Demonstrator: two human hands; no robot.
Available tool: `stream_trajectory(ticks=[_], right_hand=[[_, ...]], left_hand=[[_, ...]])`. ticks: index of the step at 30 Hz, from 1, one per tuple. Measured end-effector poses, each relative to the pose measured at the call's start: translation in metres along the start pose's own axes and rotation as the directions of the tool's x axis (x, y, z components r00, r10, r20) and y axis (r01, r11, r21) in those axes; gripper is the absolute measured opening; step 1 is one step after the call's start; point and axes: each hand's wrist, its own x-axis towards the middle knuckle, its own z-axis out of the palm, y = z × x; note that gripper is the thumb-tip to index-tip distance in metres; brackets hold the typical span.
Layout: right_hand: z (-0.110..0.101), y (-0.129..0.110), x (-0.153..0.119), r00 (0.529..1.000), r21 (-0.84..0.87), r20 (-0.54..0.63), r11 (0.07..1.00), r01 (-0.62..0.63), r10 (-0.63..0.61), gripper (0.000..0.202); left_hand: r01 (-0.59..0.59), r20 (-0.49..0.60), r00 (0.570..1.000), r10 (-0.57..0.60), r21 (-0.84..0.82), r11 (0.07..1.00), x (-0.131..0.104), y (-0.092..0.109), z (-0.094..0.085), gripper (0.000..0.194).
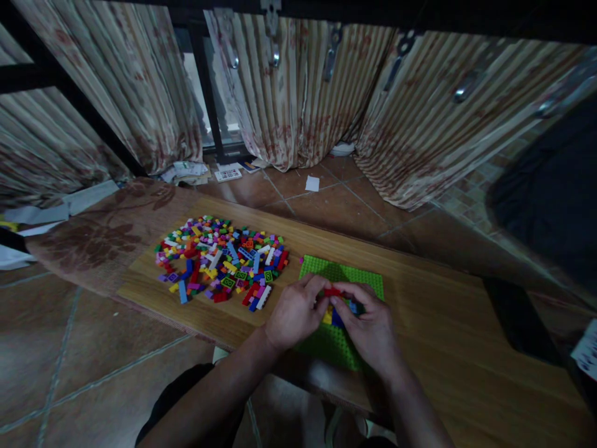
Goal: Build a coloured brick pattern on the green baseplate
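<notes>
Both my hands meet over a green studded baseplate (338, 269) on the wooden bench. Between my fingertips is a red toy brick (332, 292). My left hand (298, 311) pinches its left side, and my right hand (370, 323) closes on it from the right. Just below the red brick, yellow bricks (328, 316) and a blue brick (336, 320) show on the baseplate, partly covered by my fingers. Whether the red brick touches those bricks I cannot tell.
A wide heap of loose coloured bricks (224, 255) lies left of the baseplate on the wooden bench (433, 311). A patterned cloth (107, 236) covers the bench's left end. A dark flat object (517, 317) rests at the right. Curtains (298, 93) hang beyond.
</notes>
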Motion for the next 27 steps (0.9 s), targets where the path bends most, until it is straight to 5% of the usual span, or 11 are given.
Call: stream_trajectory(ticks=[5,12,27], right_hand=[[-0.016,0.011,0.003,1.0,-0.067,0.009,0.998,0.02,-0.019,0.022],[-0.056,0.047,0.003,0.964,-0.114,-0.218,0.977,-0.179,0.151,0.029],[-0.047,0.048,0.001,0.988,-0.169,-0.053,0.974,-0.149,0.142,0.023]], left_hand=[[-0.056,0.049,0.997,0.059,-0.063,0.996,0.0,0.0,0.001,0.016],[0.037,0.017,0.999,-0.038,0.078,0.996,0.003,-0.005,-0.008,0.022],[0.034,0.174,0.982,-0.072,0.215,0.976,0.005,-0.01,-0.016,0.013]])
